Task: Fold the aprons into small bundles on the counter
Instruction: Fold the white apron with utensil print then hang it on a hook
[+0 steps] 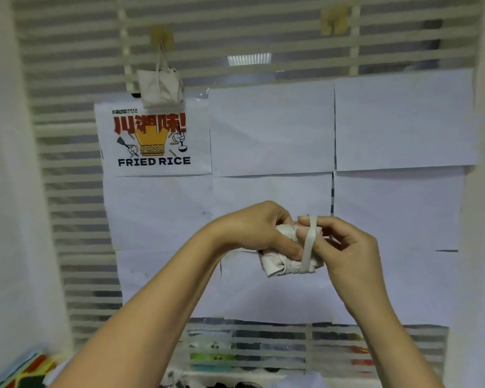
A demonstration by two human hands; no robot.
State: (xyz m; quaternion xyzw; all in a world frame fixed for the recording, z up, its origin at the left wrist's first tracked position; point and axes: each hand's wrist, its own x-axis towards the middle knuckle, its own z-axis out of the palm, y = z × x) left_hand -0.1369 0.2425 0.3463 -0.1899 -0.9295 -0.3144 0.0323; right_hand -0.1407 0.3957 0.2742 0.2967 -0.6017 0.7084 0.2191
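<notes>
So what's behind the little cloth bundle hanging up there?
Behind the hanging cloth bundle are the white wall slats and the top edge of the FRIED RICE poster. Whatever is printed on the bit it covers is hidden.

Plain white paper sheets (272,127) are covering a cream slatted screen (235,23). A white printed poster reading FRIED RICE (153,141) is hanging at their upper left. Blurred colourful packages (210,357) are showing through the lower slats.

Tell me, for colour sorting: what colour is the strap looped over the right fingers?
The flat fabric strap is off-white, clearest in the head view.
</notes>
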